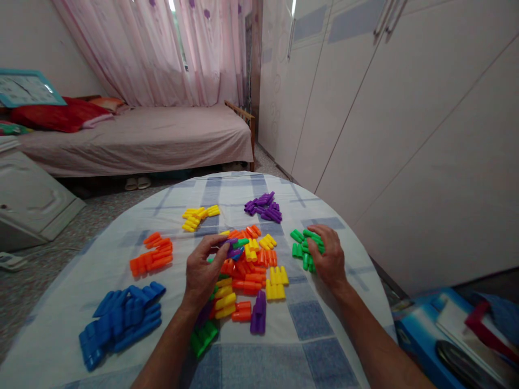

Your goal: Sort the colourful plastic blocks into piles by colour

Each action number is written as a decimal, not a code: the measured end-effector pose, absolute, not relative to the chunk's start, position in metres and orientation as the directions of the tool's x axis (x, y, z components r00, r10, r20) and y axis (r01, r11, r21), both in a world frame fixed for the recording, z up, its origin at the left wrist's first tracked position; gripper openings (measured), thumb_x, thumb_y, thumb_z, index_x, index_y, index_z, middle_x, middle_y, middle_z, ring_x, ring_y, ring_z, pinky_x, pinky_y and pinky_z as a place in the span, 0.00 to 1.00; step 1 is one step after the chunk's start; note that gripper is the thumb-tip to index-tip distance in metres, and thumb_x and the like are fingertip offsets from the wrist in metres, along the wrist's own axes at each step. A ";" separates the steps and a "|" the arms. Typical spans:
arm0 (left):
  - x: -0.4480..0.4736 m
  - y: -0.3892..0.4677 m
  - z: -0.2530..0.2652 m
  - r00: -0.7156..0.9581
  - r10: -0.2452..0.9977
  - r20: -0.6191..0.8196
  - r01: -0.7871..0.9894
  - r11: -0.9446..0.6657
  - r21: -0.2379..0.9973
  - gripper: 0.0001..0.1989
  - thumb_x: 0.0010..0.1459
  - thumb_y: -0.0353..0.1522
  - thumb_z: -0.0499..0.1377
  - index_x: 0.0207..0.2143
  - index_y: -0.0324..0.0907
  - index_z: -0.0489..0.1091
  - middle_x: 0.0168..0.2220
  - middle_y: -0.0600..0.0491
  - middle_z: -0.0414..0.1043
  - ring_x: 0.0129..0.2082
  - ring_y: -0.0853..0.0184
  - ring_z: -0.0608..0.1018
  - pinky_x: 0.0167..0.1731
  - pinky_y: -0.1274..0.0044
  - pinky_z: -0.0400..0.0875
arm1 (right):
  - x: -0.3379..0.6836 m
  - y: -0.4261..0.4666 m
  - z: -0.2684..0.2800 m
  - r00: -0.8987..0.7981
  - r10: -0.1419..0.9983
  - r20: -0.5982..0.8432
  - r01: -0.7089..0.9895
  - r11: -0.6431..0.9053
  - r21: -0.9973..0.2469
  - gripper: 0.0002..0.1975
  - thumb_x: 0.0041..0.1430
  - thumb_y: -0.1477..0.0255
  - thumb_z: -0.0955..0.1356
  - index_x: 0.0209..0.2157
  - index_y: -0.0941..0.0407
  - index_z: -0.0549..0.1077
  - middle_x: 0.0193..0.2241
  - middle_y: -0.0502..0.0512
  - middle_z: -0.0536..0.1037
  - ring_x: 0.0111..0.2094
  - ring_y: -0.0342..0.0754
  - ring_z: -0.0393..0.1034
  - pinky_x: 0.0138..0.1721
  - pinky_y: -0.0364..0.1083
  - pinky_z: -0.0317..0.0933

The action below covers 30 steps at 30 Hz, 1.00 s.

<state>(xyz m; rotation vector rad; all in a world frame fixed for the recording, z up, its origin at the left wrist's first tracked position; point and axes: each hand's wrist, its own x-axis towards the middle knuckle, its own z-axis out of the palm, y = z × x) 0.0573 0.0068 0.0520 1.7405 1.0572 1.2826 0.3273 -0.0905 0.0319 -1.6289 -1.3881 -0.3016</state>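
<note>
My left hand [206,268] is closed in a pinch at the mixed pile, its thumb and index finger on a purple plastic piece [232,246]. Orange pieces [248,269], yellow pieces [276,283] and a few green and blue ones lie mixed there. A larger purple piece [258,313] lies at the near side. Over at the right, my right hand [330,255] curls its thumb and fingers around a green plastic piece [314,237] on top of the green heap [306,261]. The palm side of each hand is hidden.
Separate heaps of blue [121,320], orange [152,256], yellow [198,217] and purple pieces [263,207] surround the mixed pile on the round table's checked cloth [308,319]. A wardrobe [389,140] stands close on the right, with a blue box [430,324] below; a bed [162,132] is behind.
</note>
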 end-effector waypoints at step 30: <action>0.072 -0.003 0.049 0.266 0.923 0.279 0.033 -0.298 0.954 0.13 0.54 0.37 0.59 0.40 0.41 0.72 0.42 0.50 0.72 0.41 0.65 0.77 0.42 0.72 0.76 | 0.327 -0.089 0.028 0.195 0.829 0.524 0.958 -0.046 -0.284 0.06 0.58 0.72 0.64 0.36 0.54 0.73 0.38 0.56 0.76 0.48 0.55 0.63 0.50 0.55 0.53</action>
